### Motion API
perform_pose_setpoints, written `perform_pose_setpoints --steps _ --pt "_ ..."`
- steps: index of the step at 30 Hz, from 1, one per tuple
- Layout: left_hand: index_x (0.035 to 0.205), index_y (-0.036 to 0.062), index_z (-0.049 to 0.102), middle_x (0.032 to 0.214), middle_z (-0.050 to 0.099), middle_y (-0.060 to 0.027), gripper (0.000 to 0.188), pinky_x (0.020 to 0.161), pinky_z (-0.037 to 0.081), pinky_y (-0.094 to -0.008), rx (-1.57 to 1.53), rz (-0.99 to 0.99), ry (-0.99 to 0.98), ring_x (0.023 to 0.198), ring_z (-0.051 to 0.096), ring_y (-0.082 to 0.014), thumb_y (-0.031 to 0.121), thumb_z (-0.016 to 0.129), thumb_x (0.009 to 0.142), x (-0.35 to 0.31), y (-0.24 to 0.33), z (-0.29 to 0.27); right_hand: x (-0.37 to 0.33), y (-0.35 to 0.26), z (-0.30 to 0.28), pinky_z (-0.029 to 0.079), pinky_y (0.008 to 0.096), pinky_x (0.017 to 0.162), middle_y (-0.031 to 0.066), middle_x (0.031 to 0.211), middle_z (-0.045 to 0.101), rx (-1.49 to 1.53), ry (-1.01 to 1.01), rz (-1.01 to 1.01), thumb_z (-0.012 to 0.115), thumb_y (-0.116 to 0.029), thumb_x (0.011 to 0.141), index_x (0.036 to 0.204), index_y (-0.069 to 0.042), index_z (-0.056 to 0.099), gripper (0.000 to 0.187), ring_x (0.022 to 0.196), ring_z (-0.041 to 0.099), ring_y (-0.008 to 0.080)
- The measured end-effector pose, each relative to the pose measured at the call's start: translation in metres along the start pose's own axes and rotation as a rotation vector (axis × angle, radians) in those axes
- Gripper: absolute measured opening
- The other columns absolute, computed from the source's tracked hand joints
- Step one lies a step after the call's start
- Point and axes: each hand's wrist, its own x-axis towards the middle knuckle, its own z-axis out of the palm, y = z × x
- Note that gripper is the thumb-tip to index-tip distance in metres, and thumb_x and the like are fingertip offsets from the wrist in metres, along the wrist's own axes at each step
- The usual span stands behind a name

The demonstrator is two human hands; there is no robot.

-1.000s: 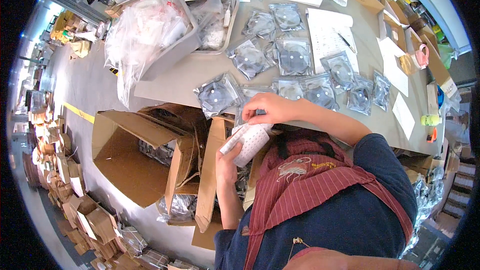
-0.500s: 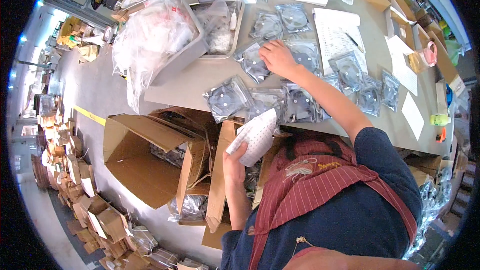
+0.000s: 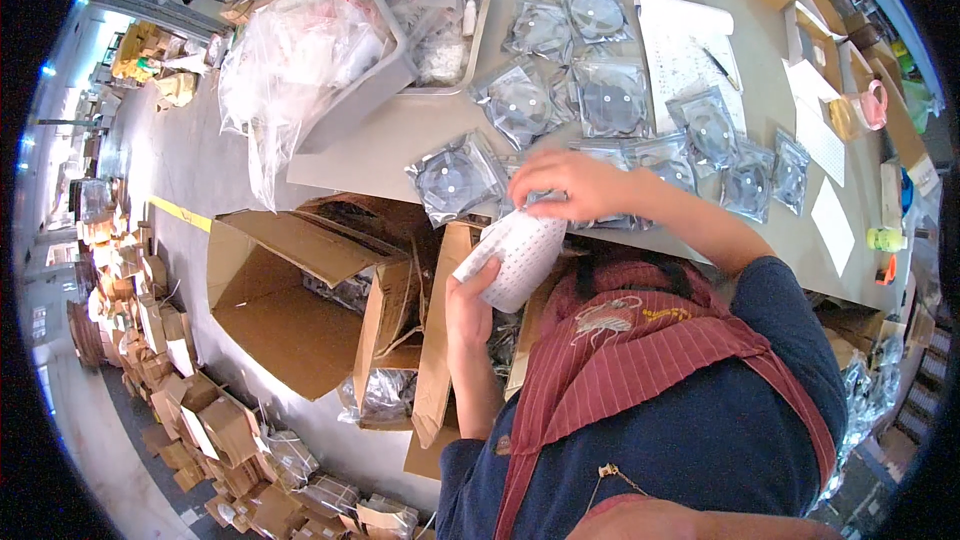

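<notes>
Head view: left grip pinching curved, dotted white paper; right grip bent at edge, hold unclear

At the left end of the table we find a grey bin heaped with clear plastic bags. Farther right, a pen lies on a white notepad. Lower left, we see an open cardboard box and a yellow floor line.
</notes>
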Motion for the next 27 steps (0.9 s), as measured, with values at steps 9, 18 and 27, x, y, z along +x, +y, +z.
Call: perform_pose_setpoints --steps 9,18,27 --pt "0.122 -0.0123 0.056 0.112 0.066 -0.0184 0.041 0.087 0.051 -0.0355 0.016 -0.004 0.014 0.099 0.066 -0.0252 0.004 0.065 0.085 0.002 -0.007 0.006 -0.01 -0.007 0.006 0.044 0.0436 0.094 0.01 0.102 0.064 -0.057 -0.089 0.141 0.064 -0.019 0.088 0.098 -0.007 0.061 0.016 0.105 0.056 0.0312" --pt "0.123 -0.0085 0.058 0.112 0.066 -0.0143 0.04 0.087 0.05 -0.0327 0.201 -0.013 0.032 0.099 0.065 -0.021 0.006 0.065 0.086 0.014 -0.017 0.01 -0.019 0.01 -0.001 0.045 0.0411 0.092 0.0075 0.091 0.067 -0.051 0.001 0.078 0.063 -0.018 0.088 0.091 -0.008 0.064 0.011 0.1 0.061 0.029" --pt "0.124 -0.0079 0.058 0.113 0.066 -0.0134 0.038 0.09 0.049 -0.0333 0.201 0.001 -0.013 0.102 0.064 -0.021 0.003 0.063 0.087 0.023 -0.007 0.022 -0.01 0.034 -0.025 0.05 0.0325 0.078 0.0047 0.088 0.069 0.287 -0.095 0.232 0.07 -0.017 0.086 0.093 -0.005 0.066 0.014 0.083 0.064 0.016"
